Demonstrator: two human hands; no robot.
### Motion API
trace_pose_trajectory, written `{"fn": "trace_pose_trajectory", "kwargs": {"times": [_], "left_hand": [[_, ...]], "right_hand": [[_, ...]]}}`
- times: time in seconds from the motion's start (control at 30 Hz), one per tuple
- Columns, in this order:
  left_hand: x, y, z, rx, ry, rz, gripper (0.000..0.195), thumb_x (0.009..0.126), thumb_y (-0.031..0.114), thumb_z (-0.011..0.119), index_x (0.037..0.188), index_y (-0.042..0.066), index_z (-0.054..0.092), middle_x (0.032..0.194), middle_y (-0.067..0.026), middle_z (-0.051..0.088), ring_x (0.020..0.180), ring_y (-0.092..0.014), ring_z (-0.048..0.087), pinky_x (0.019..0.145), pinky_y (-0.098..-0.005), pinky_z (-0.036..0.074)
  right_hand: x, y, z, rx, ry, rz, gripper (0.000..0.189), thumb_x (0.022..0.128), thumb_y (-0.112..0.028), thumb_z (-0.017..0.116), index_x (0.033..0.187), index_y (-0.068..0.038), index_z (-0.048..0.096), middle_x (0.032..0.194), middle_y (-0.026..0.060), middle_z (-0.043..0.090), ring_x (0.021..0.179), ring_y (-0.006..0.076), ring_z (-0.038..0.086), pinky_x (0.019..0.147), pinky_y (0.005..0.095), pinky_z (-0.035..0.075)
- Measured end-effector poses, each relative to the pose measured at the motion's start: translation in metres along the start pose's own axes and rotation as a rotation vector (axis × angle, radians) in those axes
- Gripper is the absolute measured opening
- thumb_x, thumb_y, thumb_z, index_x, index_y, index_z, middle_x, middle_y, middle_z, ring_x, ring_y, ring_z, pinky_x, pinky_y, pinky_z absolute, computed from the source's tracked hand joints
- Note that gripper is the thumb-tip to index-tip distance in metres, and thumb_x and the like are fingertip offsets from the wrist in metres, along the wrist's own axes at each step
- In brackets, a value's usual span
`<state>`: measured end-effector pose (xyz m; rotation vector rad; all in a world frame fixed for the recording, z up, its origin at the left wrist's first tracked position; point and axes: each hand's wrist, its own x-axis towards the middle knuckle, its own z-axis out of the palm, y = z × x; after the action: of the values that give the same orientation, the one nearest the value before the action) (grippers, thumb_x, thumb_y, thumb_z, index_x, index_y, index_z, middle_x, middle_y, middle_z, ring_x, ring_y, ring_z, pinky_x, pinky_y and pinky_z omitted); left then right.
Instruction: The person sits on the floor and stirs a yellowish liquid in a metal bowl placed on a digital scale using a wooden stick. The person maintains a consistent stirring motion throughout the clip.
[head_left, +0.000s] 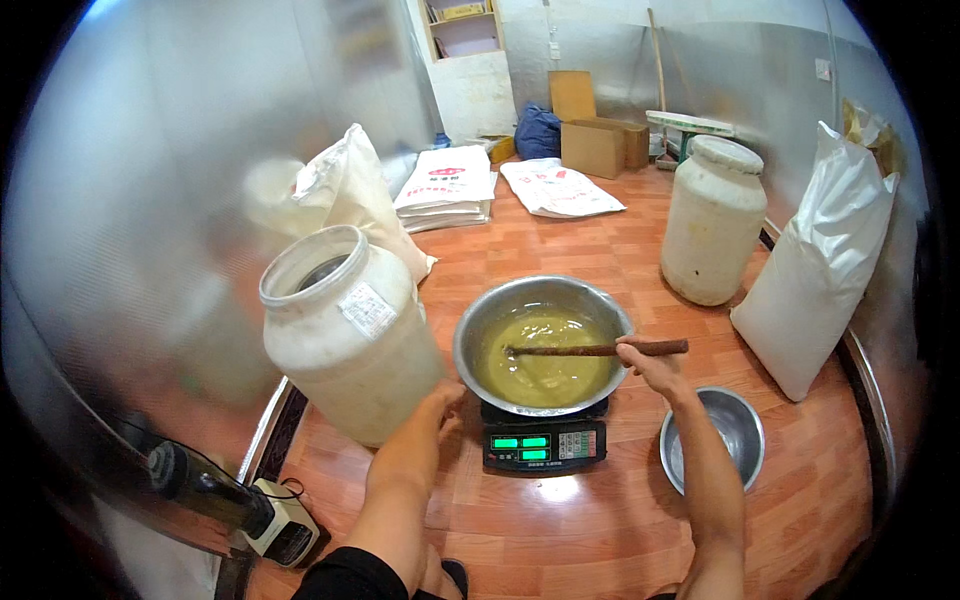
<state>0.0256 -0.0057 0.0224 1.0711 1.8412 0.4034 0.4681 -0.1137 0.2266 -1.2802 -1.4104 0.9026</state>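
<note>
A wide metal bowl (466, 330) of yellowish-green liquid (551, 379) stands on a black digital scale (544, 450) with lit green displays. My right hand (651, 365) grips a brown wooden stick (592, 349) near its right end, over the bowl's right rim. The stick's far tip reaches the liquid. My left hand (448, 405) is low between the bowl's left side and a big whitish plastic barrel (352, 375). Its fingers are partly hidden, so whether it touches either one is unclear. The barrel is open at the top and bears a printed label.
A smaller metal bowl (720, 405) rests beneath my right forearm. To the right are a lidded plastic barrel (712, 225) and a full white sack (817, 277). A blender (277, 525) lies at lower left. Stacked sacks (446, 187) and cardboard boxes (592, 146) lie farther back.
</note>
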Motion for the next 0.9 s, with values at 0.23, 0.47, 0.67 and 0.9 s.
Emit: {"fn": "trace_pose_trajectory", "kwargs": {"times": [0.23,0.47,0.67,0.9], "left_hand": [[-0.003,-0.009,-0.007,-0.001,0.018,-0.055,0.025,0.091,0.023,0.056,0.097,0.001,0.066,0.086,-0.0119,0.065,0.077,-0.026,0.065,0.069,-0.0479,0.054],[0.017,-0.011,-0.005,0.032,-0.032,-0.014,0.029,0.089,0.026,0.061,0.103,0.001,0.065,0.095,-0.0133,0.066,0.083,-0.029,0.065,0.073,-0.0522,0.055],[0.006,-0.002,0.000,-0.032,0.013,-0.056,0.025,0.088,0.023,0.060,0.098,0.002,0.066,0.095,-0.0137,0.067,0.088,-0.031,0.066,0.077,-0.0542,0.055],[-0.011,-0.002,-0.009,0.004,-0.049,-0.066,0.032,0.090,0.026,0.057,0.108,0.001,0.066,0.105,-0.0188,0.066,0.100,-0.035,0.065,0.084,-0.0552,0.054]], "right_hand": [[0.005,-0.036,-0.056,-0.085,0.408,-0.054,0.037,0.090,-0.027,0.065,0.065,0.000,0.062,0.057,0.0038,0.058,0.054,0.0127,0.057,0.052,0.0304,0.044],[0.010,-0.008,-0.031,-0.101,0.206,-0.113,0.034,0.092,-0.028,0.062,0.071,-0.001,0.063,0.070,0.0006,0.061,0.067,0.0115,0.056,0.059,0.0328,0.043],[0.001,-0.009,0.001,-0.016,0.003,-0.041,0.029,0.089,-0.027,0.065,0.074,-0.001,0.064,0.070,0.0006,0.061,0.067,0.0120,0.059,0.061,0.0307,0.048],[0.003,-0.045,-0.056,-0.103,0.515,-0.139,0.031,0.090,-0.023,0.063,0.068,-0.003,0.058,0.061,0.0034,0.057,0.046,0.0101,0.051,0.043,0.0271,0.040]]}}
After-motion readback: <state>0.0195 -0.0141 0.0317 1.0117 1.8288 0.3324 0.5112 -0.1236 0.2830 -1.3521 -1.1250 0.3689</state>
